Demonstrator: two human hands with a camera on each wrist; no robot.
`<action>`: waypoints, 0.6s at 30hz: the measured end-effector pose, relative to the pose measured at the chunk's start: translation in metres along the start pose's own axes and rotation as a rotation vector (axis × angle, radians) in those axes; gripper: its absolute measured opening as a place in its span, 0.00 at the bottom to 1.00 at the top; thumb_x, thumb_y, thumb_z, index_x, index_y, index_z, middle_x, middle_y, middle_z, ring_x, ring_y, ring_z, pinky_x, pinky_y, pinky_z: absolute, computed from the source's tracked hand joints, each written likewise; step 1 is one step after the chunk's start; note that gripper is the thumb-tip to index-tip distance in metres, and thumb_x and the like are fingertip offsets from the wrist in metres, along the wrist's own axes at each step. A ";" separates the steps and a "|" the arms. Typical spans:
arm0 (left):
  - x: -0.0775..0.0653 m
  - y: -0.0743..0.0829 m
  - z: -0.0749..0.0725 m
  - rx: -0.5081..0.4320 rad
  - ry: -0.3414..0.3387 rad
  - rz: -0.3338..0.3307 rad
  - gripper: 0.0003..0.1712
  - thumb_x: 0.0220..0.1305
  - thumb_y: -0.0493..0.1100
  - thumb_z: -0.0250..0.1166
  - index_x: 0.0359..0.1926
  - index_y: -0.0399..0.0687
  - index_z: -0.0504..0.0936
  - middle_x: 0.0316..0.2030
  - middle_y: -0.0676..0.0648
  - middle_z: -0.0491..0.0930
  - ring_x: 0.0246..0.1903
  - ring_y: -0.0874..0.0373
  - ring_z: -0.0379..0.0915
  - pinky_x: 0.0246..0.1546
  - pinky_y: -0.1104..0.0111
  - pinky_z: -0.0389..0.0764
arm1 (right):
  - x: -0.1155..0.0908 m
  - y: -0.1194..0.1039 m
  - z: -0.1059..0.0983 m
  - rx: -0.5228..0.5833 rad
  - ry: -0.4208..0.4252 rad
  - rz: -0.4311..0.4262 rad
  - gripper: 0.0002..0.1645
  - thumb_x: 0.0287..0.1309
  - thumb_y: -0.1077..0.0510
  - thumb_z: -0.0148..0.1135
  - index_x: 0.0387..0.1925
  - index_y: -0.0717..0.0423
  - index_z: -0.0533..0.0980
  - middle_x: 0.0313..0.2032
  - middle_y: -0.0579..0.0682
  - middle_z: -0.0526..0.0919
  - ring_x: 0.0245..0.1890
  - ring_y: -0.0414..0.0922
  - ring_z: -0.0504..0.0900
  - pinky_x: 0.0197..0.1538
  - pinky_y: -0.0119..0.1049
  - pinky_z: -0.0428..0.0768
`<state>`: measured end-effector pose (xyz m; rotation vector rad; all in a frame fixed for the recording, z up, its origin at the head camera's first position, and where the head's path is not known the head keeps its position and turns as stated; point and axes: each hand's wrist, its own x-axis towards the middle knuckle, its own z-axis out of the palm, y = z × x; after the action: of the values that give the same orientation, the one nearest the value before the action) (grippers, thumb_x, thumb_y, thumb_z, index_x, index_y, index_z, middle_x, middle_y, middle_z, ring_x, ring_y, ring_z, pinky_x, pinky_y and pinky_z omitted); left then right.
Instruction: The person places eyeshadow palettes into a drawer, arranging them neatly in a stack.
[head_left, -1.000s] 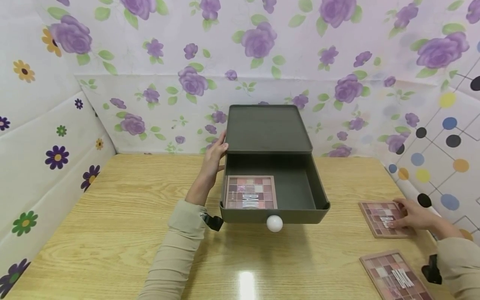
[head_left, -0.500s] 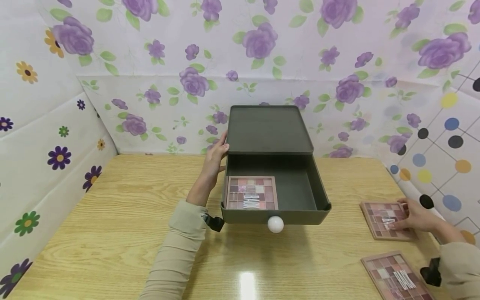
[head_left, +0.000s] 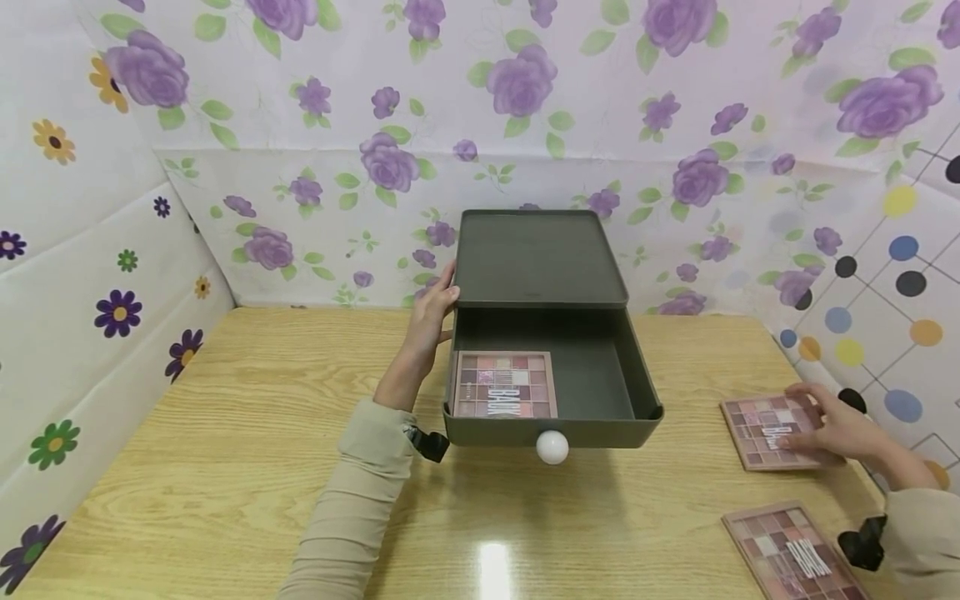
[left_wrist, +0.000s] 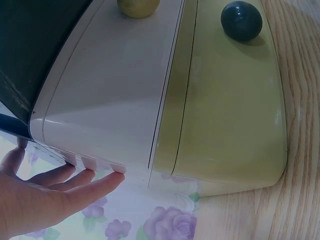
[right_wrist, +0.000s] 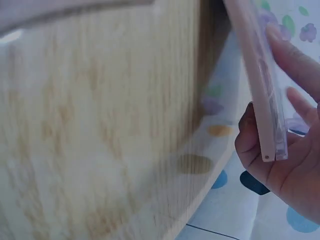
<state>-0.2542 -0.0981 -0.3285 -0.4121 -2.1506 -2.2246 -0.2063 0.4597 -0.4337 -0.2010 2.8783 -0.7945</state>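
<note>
Palette (head_left: 759,427), pink-edged, with a grid of coloured squares and white lettering, is located at the right side of the desk (head_left: 262,417); the right hand (head_left: 843,429) holds its right part, grip narrow, with digits on both faces; whether the left edge contacts the desk cannot be told; a second palette (head_left: 791,546) of like pattern lies just to the near side, turned at an angle; well to the left stands a drawer cabinet (head_left: 540,258) with a dark grey-green top; its top drawer (head_left: 615,433), fitted with a white knob (head_left: 552,447), stands pulled out toward the near side; a third palette (head_left: 502,385) lies inside, at the near left corner; the left hand (head_left: 426,321) rests against the cabinet's left side, grip wide, fingers extended; below the top drawer sit a pale drawer (left_wrist: 110,85) and a yellow drawer (left_wrist: 230,110) with a dark knob (left_wrist: 241,21); a floral sheet (head_left: 330,200) covers the far wall.
</note>
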 end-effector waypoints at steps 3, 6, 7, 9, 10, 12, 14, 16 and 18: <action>0.000 0.000 0.000 0.002 -0.001 0.001 0.37 0.59 0.52 0.45 0.70 0.55 0.50 0.68 0.43 0.48 0.63 0.39 0.51 0.51 0.39 0.59 | -0.001 -0.002 -0.003 0.025 0.005 0.007 0.44 0.45 0.51 0.69 0.57 0.68 0.58 0.48 0.73 0.65 0.43 0.62 0.66 0.37 0.48 0.67; 0.000 0.000 0.000 0.004 -0.002 0.002 0.37 0.59 0.52 0.45 0.70 0.55 0.50 0.68 0.44 0.48 0.63 0.40 0.51 0.51 0.39 0.59 | -0.002 -0.001 -0.005 0.076 0.019 0.025 0.35 0.53 0.52 0.62 0.56 0.66 0.61 0.46 0.70 0.69 0.39 0.54 0.70 0.35 0.42 0.69; 0.000 0.000 0.000 0.003 -0.003 0.003 0.38 0.59 0.52 0.45 0.70 0.54 0.50 0.68 0.44 0.48 0.63 0.40 0.51 0.51 0.39 0.60 | -0.003 0.000 -0.006 0.103 0.015 0.030 0.33 0.56 0.53 0.59 0.57 0.66 0.61 0.45 0.70 0.69 0.37 0.52 0.72 0.33 0.40 0.70; 0.000 0.000 0.000 0.001 -0.004 0.006 0.38 0.59 0.51 0.45 0.70 0.54 0.50 0.68 0.43 0.49 0.63 0.40 0.51 0.51 0.39 0.60 | -0.004 0.002 -0.008 0.155 0.010 0.029 0.29 0.60 0.55 0.54 0.58 0.66 0.60 0.42 0.66 0.70 0.30 0.43 0.71 0.27 0.35 0.70; 0.000 0.000 0.000 0.002 -0.004 0.006 0.38 0.59 0.51 0.45 0.70 0.53 0.50 0.68 0.43 0.49 0.63 0.40 0.51 0.51 0.39 0.60 | -0.005 0.004 -0.008 0.185 0.004 0.036 0.28 0.61 0.55 0.53 0.59 0.65 0.59 0.43 0.66 0.69 0.29 0.41 0.72 0.26 0.35 0.71; 0.000 0.000 0.000 0.001 -0.004 0.008 0.38 0.59 0.51 0.45 0.70 0.53 0.49 0.68 0.43 0.48 0.63 0.39 0.51 0.51 0.39 0.60 | -0.006 0.006 -0.010 0.245 -0.010 0.029 0.27 0.63 0.56 0.50 0.61 0.61 0.59 0.42 0.65 0.68 0.28 0.39 0.72 0.25 0.36 0.72; 0.001 0.000 0.000 0.003 -0.003 0.006 0.38 0.59 0.51 0.45 0.70 0.52 0.49 0.68 0.43 0.48 0.63 0.39 0.51 0.51 0.39 0.60 | -0.008 0.005 -0.012 0.268 -0.020 0.017 0.27 0.64 0.56 0.49 0.62 0.59 0.58 0.46 0.68 0.65 0.30 0.39 0.73 0.27 0.37 0.73; 0.001 0.000 0.000 0.003 -0.001 0.003 0.38 0.59 0.51 0.45 0.71 0.52 0.49 0.68 0.43 0.48 0.63 0.39 0.51 0.51 0.39 0.60 | -0.010 0.003 -0.014 0.263 -0.019 0.011 0.29 0.64 0.55 0.50 0.64 0.55 0.58 0.50 0.71 0.62 0.37 0.42 0.72 0.29 0.36 0.73; 0.001 0.000 0.000 0.003 -0.002 0.001 0.38 0.59 0.51 0.45 0.71 0.53 0.49 0.69 0.44 0.47 0.63 0.39 0.51 0.51 0.39 0.60 | -0.013 -0.001 -0.016 0.270 -0.011 0.006 0.30 0.64 0.55 0.50 0.66 0.54 0.57 0.52 0.72 0.59 0.39 0.42 0.71 0.29 0.36 0.72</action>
<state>-0.2552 -0.0980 -0.3286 -0.4156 -2.1545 -2.2208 -0.1963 0.4688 -0.4182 -0.1641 2.7206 -1.1634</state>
